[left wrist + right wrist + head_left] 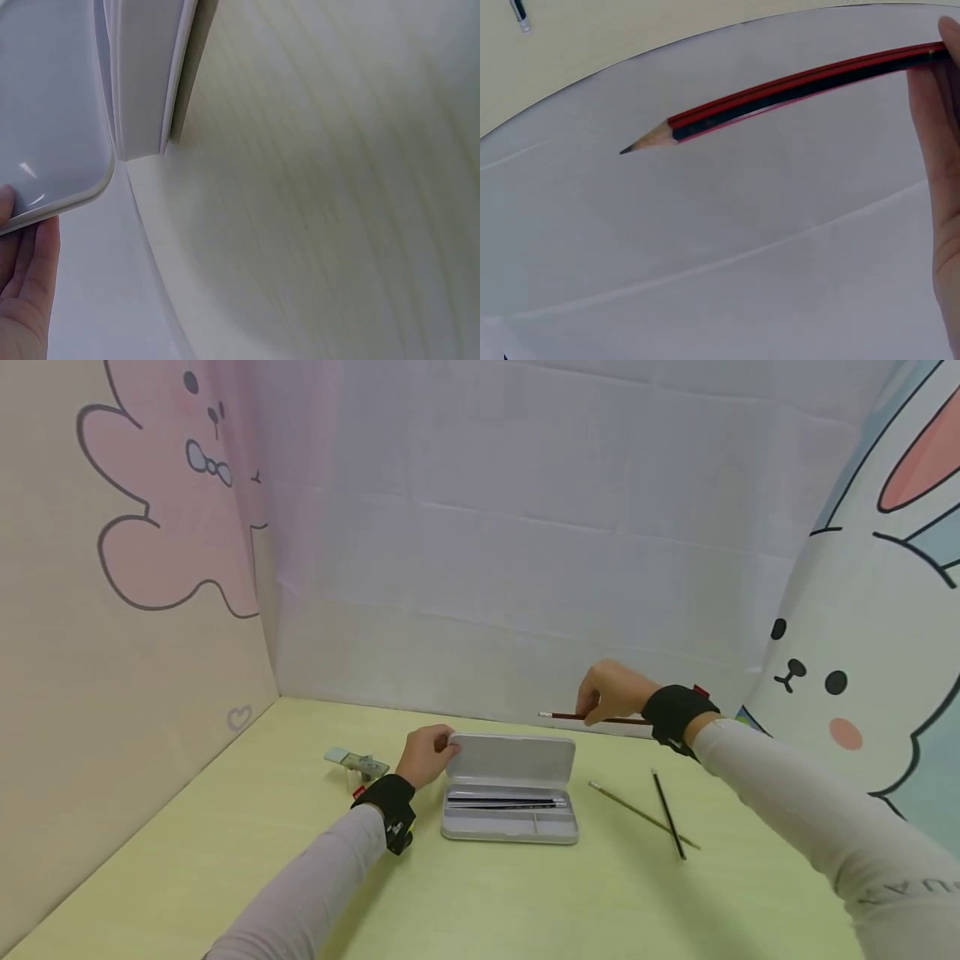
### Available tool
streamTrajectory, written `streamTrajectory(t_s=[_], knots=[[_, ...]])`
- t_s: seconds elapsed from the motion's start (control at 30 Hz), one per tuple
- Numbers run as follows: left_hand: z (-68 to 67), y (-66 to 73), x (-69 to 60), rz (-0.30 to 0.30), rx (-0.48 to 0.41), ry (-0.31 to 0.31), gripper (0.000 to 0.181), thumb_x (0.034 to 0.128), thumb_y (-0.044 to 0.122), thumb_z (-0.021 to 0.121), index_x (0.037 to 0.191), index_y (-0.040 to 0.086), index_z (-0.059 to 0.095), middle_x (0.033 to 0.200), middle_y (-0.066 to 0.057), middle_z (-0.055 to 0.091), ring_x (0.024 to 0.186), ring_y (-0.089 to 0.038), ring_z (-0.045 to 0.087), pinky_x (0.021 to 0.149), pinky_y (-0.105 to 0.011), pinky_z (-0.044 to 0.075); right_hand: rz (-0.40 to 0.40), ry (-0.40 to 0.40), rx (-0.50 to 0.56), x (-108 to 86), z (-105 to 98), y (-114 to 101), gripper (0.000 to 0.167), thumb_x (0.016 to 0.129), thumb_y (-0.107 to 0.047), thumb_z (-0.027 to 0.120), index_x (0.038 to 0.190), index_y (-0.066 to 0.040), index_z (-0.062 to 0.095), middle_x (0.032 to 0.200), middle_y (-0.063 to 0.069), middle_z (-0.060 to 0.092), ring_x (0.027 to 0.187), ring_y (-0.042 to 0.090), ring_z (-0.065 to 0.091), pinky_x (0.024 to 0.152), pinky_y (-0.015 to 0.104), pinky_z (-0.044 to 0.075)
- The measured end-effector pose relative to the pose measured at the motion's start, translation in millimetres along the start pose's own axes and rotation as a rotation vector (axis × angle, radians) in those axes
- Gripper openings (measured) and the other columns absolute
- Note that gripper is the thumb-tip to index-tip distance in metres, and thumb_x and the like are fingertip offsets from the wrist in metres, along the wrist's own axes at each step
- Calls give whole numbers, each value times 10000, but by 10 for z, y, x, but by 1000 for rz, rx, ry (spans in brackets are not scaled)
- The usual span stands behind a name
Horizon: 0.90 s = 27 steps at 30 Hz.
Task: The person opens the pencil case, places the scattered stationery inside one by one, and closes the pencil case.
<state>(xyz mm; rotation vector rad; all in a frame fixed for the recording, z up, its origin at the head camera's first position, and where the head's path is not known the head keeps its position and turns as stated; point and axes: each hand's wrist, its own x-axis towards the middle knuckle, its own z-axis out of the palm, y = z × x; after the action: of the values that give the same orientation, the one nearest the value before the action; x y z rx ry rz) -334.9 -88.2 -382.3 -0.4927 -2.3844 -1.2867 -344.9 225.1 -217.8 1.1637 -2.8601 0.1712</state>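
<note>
A white pencil case (510,837) lies on the table with its lid raised. Several dark pencils (495,803) lie inside its long compartment. At the lid's upper left corner, my left hand (425,756) pinches the edge between thumb and fingers; the left wrist view shows this grip on the lid (52,105) too. My right hand (611,691) is up in the air, right of the lid, and pinches a red and black pencil (802,91). That pencil is held level, its white-tipped end pointing left and its sharpened point to the right in the head view.
Right of the case, a black pencil (667,814) crosses a yellowish pencil (637,812) on the table (525,902). A small pale and grey object (357,763) of unclear kind lies left of my left hand. White cloth (487,568) hangs behind the table.
</note>
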Motion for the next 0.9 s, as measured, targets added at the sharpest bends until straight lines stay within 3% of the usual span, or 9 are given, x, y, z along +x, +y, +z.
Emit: streamTrajectory(t_s=[0.3, 0.63, 0.9], knots=[[-8, 30, -9, 2, 18, 2, 43, 847, 22, 686, 889, 19, 692, 814, -118, 692, 712, -171, 625, 640, -289, 511, -74, -12, -29, 256, 50, -286, 88, 722, -43, 811, 780, -97, 774, 723, 13, 731, 645, 84, 644, 617, 236, 529], [-15, 28, -11, 9, 14, -3, 57, 847, 7, 678, 903, 7, 689, 813, -125, 690, 712, -174, 635, 623, -278, 515, -87, -45, -22, 494, 183, -554, 82, 720, -47, 813, 777, -92, 776, 728, 18, 736, 646, 78, 644, 623, 227, 531], [-14, 43, 6, -40, -7, -12, 77, 851, 12, 678, 926, 8, 698, 859, -131, 706, 765, -212, 667, 675, -323, 555, -114, -65, 6, 584, 362, -655, 92, 716, -32, 815, 773, -93, 777, 743, 16, 741, 652, 56, 637, 643, 212, 537]])
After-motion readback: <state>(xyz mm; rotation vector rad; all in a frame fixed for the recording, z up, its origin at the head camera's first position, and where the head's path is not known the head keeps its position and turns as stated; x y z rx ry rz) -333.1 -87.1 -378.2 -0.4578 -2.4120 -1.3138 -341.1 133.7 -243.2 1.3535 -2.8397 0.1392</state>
